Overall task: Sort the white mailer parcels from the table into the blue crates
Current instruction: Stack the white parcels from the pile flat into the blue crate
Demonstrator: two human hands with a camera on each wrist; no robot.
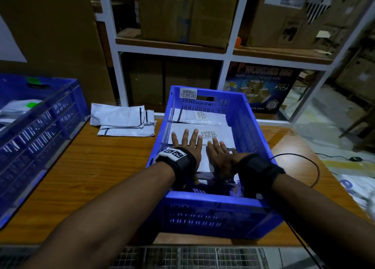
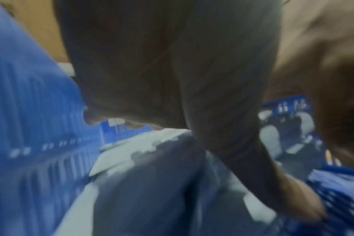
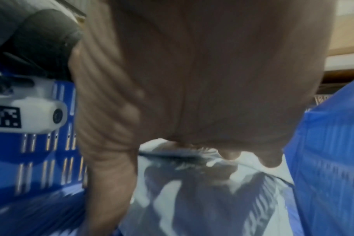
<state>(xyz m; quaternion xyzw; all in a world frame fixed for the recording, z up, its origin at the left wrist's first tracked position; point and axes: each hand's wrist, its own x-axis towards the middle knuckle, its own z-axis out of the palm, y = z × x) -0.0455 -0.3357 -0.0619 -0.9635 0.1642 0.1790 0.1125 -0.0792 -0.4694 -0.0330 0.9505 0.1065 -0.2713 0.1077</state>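
A blue crate point(image 1: 253, 126) stands in the middle of the wooden table and holds several white mailer parcels point(image 1: 203, 118). Both my hands are inside it. My left hand point(image 1: 187, 145) lies flat with spread fingers on the top parcel point(image 1: 223, 139), which bears a barcode label. My right hand point(image 1: 218, 153) lies flat beside it on the same parcel. Both wrist views are blurred: the left palm point(image 2: 172, 71) hovers over white parcel film point(image 2: 131, 151), the right palm point(image 3: 202, 79) over a parcel point(image 3: 192, 199). Two more white parcels point(image 1: 121, 118) lie on the table left of the crate.
A second blue crate point(image 1: 40, 137) with parcels inside stands at the table's left edge. White shelving point(image 1: 227, 54) with cardboard boxes rises behind the table. A black cable point(image 1: 312, 167) loops over the table right of the crate. A metal grid point(image 1: 192, 256) runs along the near edge.
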